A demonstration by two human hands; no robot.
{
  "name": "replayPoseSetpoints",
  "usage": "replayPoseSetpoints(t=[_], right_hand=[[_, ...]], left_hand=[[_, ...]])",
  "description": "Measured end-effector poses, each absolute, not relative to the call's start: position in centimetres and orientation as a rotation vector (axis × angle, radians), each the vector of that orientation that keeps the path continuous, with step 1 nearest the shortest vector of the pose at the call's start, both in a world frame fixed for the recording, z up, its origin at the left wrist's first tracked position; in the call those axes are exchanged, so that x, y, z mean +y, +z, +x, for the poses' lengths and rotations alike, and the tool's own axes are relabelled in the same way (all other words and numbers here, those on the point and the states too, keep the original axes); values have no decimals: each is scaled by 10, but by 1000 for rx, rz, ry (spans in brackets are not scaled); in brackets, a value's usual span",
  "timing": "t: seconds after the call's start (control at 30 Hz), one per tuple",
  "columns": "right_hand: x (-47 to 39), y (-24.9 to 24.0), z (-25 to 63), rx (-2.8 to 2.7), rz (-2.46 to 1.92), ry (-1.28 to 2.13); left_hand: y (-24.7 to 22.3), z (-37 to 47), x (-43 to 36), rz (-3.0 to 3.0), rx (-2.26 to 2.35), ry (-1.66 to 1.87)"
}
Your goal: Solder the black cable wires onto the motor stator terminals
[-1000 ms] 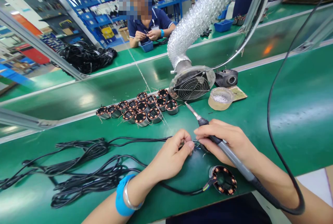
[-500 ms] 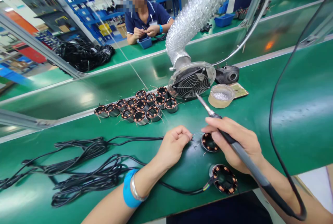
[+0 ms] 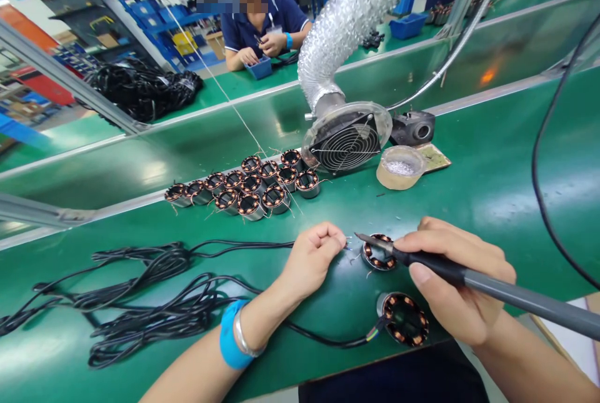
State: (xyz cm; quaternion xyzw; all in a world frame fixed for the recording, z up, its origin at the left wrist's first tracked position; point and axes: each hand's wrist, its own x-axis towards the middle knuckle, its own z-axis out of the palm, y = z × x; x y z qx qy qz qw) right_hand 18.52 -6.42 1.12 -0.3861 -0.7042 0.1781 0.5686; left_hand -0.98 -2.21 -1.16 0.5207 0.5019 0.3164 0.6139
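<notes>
Green bench [image 3: 492,190], soldering iron [image 3: 450,273] lying near-horizontal, tip pointing left at stator [image 3: 377,254]

Bright overhead light glares off my green counter [image 3: 492,190]; shadows stay soft, edges bow outward, and the far shelves look slightly soft.

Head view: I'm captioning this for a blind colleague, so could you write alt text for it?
A person's right hand holds a soldering iron, its tip over a small copper-wound stator on a green bench, while the left hand pinches fine wires beside it. Nearby lie another stator on a black cable, a cluster of stators and a fume extractor fan.
</notes>
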Motion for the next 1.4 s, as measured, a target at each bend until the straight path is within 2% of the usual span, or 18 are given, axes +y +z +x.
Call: replayPoseSetpoints(t=[0.8,1.17,1.4], right_hand=[[-63,15,180,-1694,-849,383],[-67,11,177,-1865,-720,167],[-67,11,181,-1807,-708,184]], left_hand=[[-15,-10,-24,1252,1151,736],[-15,-10,-24,1256,1155,727],[-15,-11,-24,1262,1156,714]])
